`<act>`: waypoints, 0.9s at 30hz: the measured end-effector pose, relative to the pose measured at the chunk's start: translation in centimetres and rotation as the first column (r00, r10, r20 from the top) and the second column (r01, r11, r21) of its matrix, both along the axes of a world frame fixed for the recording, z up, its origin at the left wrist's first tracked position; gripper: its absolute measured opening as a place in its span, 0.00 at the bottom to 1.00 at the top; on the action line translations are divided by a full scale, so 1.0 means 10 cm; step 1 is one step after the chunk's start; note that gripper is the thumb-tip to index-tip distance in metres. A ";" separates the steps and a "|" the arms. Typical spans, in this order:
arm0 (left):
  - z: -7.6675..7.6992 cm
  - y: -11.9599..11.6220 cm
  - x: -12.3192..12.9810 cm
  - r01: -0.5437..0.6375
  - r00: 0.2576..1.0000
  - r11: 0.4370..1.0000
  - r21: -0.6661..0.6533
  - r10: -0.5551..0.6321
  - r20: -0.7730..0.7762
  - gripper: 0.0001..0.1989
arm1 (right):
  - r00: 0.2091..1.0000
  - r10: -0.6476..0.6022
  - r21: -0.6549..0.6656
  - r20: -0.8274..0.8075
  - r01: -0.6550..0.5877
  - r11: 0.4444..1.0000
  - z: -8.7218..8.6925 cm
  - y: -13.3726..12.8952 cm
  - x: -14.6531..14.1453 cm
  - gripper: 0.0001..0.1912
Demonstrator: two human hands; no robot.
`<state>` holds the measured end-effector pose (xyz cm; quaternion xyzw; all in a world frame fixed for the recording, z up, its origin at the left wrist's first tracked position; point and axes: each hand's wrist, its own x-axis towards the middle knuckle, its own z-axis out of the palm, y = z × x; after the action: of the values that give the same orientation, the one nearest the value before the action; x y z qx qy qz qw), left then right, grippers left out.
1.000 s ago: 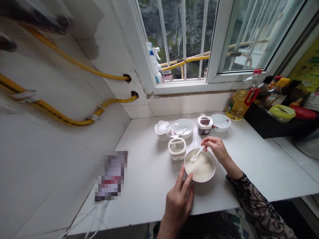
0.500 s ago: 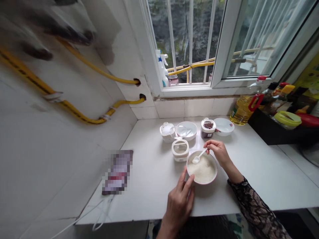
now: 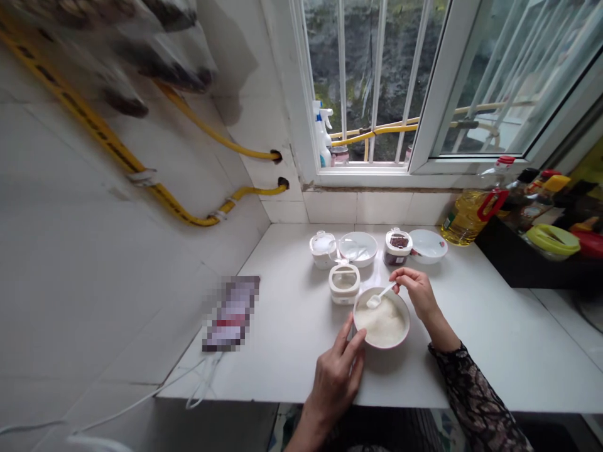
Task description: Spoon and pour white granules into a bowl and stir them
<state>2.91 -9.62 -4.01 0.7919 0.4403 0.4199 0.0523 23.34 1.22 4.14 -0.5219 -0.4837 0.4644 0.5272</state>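
Observation:
My right hand (image 3: pixel 418 294) pinches the handle of a small white plastic spoon (image 3: pixel 375 302). The spoon's scoop is over the far left part of a bowl (image 3: pixel 407 314) with a pinkish rim. Inside the bowl lies a pale, off-white grainy or powdery substance (image 3: pixel 384 326). My left hand (image 3: pixel 336 370) steadies the bowl at its near left side, with fingertips against the rim and wall. Just behind the bowl, to the left, stands a square cream-rimmed jar (image 3: pixel 343 300), its contents hard to make out.
Behind stand a jar of white stuff (image 3: pixel 323 256), a white bowl (image 3: pixel 370 258), a jar of dark reddish bits (image 3: pixel 397 254) and a flower-patterned bowl (image 3: pixel 431 251). An oil bottle (image 3: pixel 464 216) and a black condiment box (image 3: pixel 509 257) are right. A blurred-out object (image 3: pixel 233 311) with cables lies left.
The view has shifted slightly, so the counter and window sit a little differently. Both hands, the spoon and the bowl keep nearly the same places relative to each other.

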 end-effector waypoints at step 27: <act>-0.02 0.04 -0.01 0.020 1.000 0.997 0.069 -0.018 -0.021 0.20 | 0.710 -0.156 0.646 0.686 -0.497 0.579 0.14 -0.03 -0.33 0.14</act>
<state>2.81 -9.25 -4.26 0.8015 0.4186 0.4263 0.0246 20.03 0.93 5.51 -0.3061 -0.8469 0.0249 0.4341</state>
